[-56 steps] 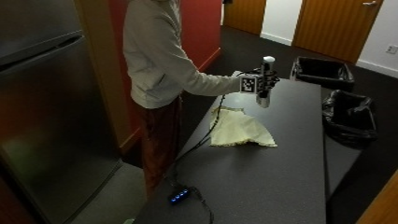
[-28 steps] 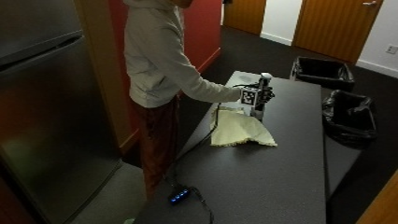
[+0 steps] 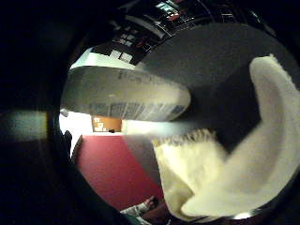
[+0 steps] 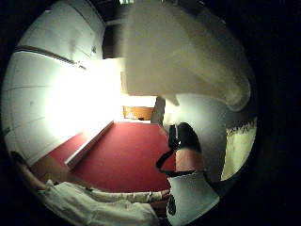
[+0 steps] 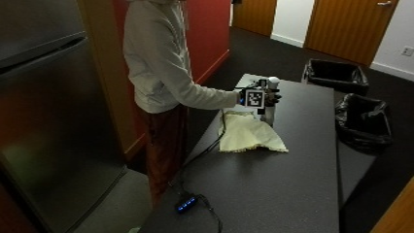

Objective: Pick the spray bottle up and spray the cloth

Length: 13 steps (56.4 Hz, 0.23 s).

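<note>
hand: right hand (image 5: 257, 97) wrapped round the spray bottle (image 5: 269, 99), fingers curled on its body approx mid-height, just under the head. Grasping the bottle, not released.
bottle, where: upright, base looks down on the tabletop (image 5: 304, 145) or v. close to it; can't tell if it's touching. It's in the fingers, at the far edge of the cloth (image 5: 249, 133).
bottle, handling: plastic, pale, smooth round body w/ printed label. Prob. light to medium depending on fill; fill level not visible. Stiff enough to hold w/o denting much, I'd guess. Smooth wall could slip in a glove, so best hold is high on the neck, where the shoulder stops it sliding & a finger can reach the trigger. Top-heavy if near empty.
palm views: bottle fills much of both, so it's right against the palm. Label side shows in the little-finger view (image 3: 126, 96); pale body in the thumb view (image 4: 183, 52).
cloth: cream, soft, limp, lying rumpled flat on the tabletop, just below & on the near side of the fingers. Frayed hem shows (image 3: 187, 154). Won't shift under spray, I'd say; no need to pin it.
nozzle: direction can't be told from here.
risk: spray missing onto bare tabletop if the nozzle isn't turned to the cloth.
</note>
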Motion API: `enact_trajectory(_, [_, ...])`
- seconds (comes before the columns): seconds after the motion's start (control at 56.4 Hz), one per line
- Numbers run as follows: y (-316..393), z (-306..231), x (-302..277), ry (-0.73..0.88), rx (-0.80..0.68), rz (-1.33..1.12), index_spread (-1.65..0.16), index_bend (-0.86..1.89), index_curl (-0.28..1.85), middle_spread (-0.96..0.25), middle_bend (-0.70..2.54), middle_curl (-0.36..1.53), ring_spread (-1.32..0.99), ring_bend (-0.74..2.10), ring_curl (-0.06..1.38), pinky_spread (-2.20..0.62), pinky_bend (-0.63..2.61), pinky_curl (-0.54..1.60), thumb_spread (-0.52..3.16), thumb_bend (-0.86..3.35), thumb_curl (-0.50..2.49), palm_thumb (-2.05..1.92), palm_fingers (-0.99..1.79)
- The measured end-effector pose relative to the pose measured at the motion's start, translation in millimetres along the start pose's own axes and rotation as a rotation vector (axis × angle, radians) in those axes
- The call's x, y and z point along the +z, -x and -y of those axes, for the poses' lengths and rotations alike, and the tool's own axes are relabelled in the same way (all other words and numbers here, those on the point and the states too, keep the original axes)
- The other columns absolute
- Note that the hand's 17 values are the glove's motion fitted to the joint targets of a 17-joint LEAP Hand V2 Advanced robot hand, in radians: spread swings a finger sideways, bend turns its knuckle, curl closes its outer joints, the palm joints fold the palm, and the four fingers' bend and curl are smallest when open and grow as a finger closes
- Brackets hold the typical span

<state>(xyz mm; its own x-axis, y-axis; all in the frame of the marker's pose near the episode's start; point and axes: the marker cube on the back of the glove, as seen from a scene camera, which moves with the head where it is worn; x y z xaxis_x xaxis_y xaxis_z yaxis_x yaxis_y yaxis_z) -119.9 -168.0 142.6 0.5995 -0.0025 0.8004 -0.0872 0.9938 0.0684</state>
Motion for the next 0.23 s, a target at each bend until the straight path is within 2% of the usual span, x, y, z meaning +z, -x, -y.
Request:
enact_trajectory(0.053, [9.0,7.1,-12.0,-0.126,-0.015,0.04,-0.36,0.06,0.21,-0.13,0.21,0.42,-0.08,0.34,0.38,0.07,0.49,0.4,0.78,-0.04,0.59,0.88,0.21])
enact_trajectory(0.106, [23.0,-10.7,-23.0,-0.088,-0.023,0.116,-0.36,0.07,0.19,-0.13,0.24,0.42,-0.07,0.33,0.37,0.09,0.49,0.39,0.79,-0.04,0.58,0.87,0.19])
enact_trajectory(0.23, [17.9,-50.4,-44.7,-0.019,-0.032,0.01,-0.38,0.09,0.17,-0.12,0.27,0.42,-0.04,0.33,0.35,0.11,0.49,0.38,0.81,-0.04,0.56,0.85,0.17])
